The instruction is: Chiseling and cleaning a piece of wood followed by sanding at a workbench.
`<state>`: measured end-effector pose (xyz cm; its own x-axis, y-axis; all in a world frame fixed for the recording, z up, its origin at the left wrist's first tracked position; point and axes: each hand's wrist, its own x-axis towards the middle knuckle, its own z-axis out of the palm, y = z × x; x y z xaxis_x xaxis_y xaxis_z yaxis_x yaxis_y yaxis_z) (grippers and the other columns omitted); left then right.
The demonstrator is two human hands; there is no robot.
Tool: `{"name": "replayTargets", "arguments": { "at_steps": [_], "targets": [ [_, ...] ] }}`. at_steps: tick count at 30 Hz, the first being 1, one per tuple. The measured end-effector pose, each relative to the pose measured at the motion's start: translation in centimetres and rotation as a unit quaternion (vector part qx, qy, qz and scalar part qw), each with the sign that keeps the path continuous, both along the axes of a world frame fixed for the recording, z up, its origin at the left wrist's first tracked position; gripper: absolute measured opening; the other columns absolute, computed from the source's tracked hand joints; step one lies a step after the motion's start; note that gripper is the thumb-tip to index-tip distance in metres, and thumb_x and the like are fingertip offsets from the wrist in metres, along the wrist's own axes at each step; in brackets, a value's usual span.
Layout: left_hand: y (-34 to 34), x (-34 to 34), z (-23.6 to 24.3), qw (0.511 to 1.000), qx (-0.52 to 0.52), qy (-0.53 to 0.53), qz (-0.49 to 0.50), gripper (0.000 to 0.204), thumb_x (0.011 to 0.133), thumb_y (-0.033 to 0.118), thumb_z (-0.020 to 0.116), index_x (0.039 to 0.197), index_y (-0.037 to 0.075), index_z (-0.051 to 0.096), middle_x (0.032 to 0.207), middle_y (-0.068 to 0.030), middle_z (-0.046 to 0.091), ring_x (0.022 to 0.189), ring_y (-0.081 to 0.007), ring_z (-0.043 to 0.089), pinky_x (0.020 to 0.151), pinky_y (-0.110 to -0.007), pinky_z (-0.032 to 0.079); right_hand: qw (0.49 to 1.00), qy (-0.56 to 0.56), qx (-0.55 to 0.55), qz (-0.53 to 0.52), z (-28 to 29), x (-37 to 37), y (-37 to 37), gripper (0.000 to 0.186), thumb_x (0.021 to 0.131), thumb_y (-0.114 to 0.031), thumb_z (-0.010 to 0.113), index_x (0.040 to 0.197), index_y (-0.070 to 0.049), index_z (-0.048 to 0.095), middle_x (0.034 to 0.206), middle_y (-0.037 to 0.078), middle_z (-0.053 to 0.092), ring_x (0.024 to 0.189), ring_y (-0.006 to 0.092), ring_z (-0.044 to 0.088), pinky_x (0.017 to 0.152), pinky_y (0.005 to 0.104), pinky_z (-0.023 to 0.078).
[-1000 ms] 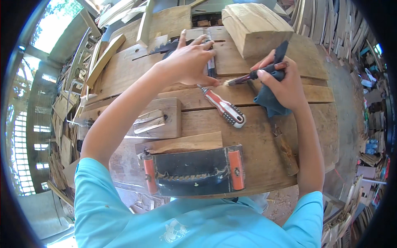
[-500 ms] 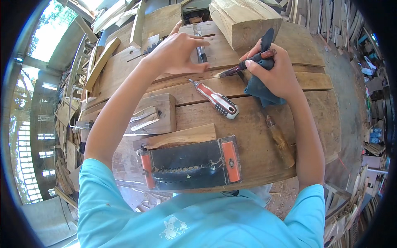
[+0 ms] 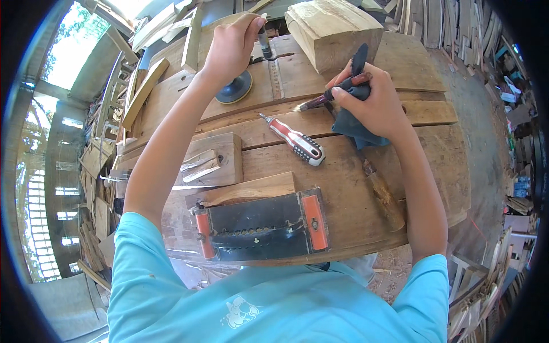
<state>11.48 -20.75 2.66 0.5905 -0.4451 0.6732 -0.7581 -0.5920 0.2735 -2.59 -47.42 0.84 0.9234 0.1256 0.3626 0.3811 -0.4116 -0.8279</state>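
Observation:
My left hand (image 3: 230,50) is raised over the far side of the workbench, its fingers pinched round the top of a short grey-and-black cylinder (image 3: 264,44). Just below that hand lies a round black disc (image 3: 235,88). My right hand (image 3: 374,106) grips a slim dark reddish-brown tool (image 3: 313,103), its tip pointing left above the bench, together with a dark blue cloth (image 3: 355,127) that hangs under the palm. A red-and-white screwdriver (image 3: 294,140) lies between the hands. Nearer me, a wooden-handled tool (image 3: 384,197) lies with its shaft partly under the cloth.
A large wooden block (image 3: 331,37) stands at the far edge beside a clear ruler (image 3: 275,79). A black plate with orange ends (image 3: 260,228), a wood offcut (image 3: 251,188) and a small board (image 3: 223,151) lie near me. Timber pieces (image 3: 143,94) lean at left.
My left hand has moved up and to the left, closing on the cylinder that lay on the bench and tilting it upright. The black disc has come into view. My right hand has shifted slightly left.

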Motion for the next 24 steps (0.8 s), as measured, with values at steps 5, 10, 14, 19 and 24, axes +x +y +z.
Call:
{"name": "replayTargets", "arguments": {
  "at_steps": [5, 10, 14, 19, 24],
  "targets": [
    [-0.7, -0.8, -1.1, 0.991, 0.060, -0.108, -0.050, 0.018, 0.102, 0.016, 0.061, 0.114, 0.003, 0.064, 0.086, -0.0179, 0.070, 0.078, -0.0361, 0.070, 0.065, -0.040, 0.056, 0.999, -0.023, -0.021, 0.010, 0.3, -0.3, 0.0, 0.025, 0.079, -0.021, 0.076, 0.089, 0.001, 0.068, 0.078, 0.014, 0.069, 0.075, 0.0244, 0.069, 0.077, 0.0346, 0.055],
    [-0.5, -2.0, -2.3, 0.969, 0.157, -0.129, -0.139, 0.024, 0.098, 0.020, 0.066, 0.117, 0.007, 0.060, 0.095, -0.0139, 0.071, 0.085, -0.0358, 0.071, 0.076, -0.044, 0.059, 0.999, -0.021, -0.031, 0.000, 0.6, -0.5, 0.1, 0.025, 0.079, -0.020, 0.075, 0.088, 0.002, 0.067, 0.079, 0.015, 0.070, 0.076, 0.0251, 0.070, 0.076, 0.0348, 0.056],
    [0.7, -3.2, -2.7, 0.962, 0.193, -0.088, -0.173, 0.028, 0.093, 0.019, 0.071, 0.116, 0.004, 0.063, 0.112, -0.0161, 0.072, 0.103, -0.0373, 0.069, 0.093, -0.045, 0.055, 1.000, -0.020, -0.016, 0.017, 0.9, -0.6, 0.2, 0.024, 0.079, -0.018, 0.075, 0.087, 0.002, 0.066, 0.079, 0.015, 0.071, 0.076, 0.0244, 0.071, 0.076, 0.0342, 0.056],
    [1.2, -3.5, -1.9, 0.956, 0.249, 0.101, -0.118, 0.034, 0.091, 0.023, 0.075, 0.115, 0.002, 0.064, 0.114, -0.0180, 0.071, 0.106, -0.0376, 0.069, 0.096, -0.042, 0.056, 1.000, 0.006, -0.019, 0.017, 0.9, -0.8, 0.2, 0.023, 0.079, -0.018, 0.075, 0.088, 0.002, 0.066, 0.079, 0.013, 0.071, 0.076, 0.0236, 0.071, 0.076, 0.0337, 0.056],
    [0.6, -2.2, -0.3, 0.958, 0.267, -0.015, -0.100, 0.064, 0.087, 0.055, 0.073, 0.126, 0.005, 0.066, 0.130, -0.0174, 0.066, 0.130, -0.0374, 0.057, 0.114, -0.052, 0.041, 0.999, -0.035, -0.037, 0.009, 0.8, -0.4, 0.2, 0.022, 0.080, -0.017, 0.075, 0.088, 0.001, 0.066, 0.079, 0.013, 0.071, 0.078, 0.0221, 0.070, 0.078, 0.0341, 0.056]
  ]
}}
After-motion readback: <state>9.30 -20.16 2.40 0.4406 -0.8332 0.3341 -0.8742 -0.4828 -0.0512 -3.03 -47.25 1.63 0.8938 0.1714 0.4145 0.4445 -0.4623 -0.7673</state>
